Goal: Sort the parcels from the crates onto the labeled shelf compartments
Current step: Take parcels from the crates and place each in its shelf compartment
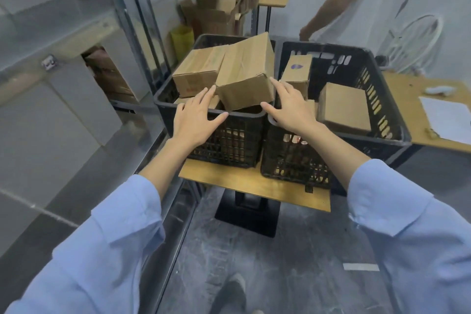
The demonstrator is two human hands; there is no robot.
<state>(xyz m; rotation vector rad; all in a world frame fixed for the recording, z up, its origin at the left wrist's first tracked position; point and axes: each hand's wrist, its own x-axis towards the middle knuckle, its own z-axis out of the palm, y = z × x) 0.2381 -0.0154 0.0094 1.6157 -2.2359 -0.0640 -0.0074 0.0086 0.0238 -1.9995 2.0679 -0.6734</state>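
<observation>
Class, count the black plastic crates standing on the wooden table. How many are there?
2, side by side on the table: the left crate and the right crate. No other shows; more may stand outside the view.

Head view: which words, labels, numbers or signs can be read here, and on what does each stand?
Nothing can be read for certain.
Red print on the flat box in the left crate: blurred.
Purple mark on the upright box in the right crate: blurred.
Tag on the shelf: too small.
</observation>
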